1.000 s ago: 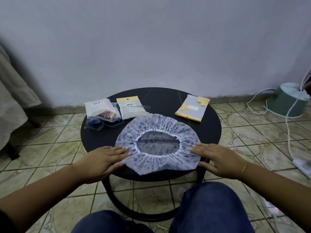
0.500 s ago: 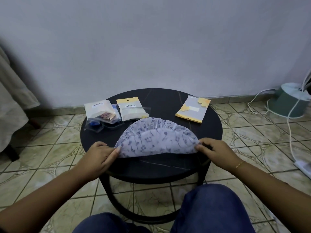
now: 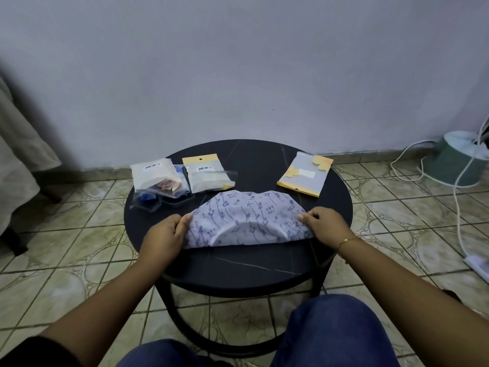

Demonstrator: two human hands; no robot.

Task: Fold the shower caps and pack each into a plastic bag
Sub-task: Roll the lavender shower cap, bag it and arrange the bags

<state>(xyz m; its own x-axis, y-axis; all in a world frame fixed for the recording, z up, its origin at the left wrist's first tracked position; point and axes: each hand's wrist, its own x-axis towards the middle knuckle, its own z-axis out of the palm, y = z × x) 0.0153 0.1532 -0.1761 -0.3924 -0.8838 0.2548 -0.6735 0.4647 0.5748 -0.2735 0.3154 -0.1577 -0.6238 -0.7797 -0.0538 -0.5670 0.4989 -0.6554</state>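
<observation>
L hand grip pinches the left corner of 1 shower cap; R hand grip pinches its right corner. Cap lies folded in a half-moon, center frame, on round black table. 3 plastic bags behind: 2 upper left, 1 upper right.

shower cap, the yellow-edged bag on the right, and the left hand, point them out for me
shower cap (image 3: 248, 214), head view, on the patterned cloth at its middle
yellow-edged bag (image 3: 304, 174), head view, on its frosted front face
left hand (image 3: 164, 234), head view, on the back of the hand gripping the cap's left end
</observation>
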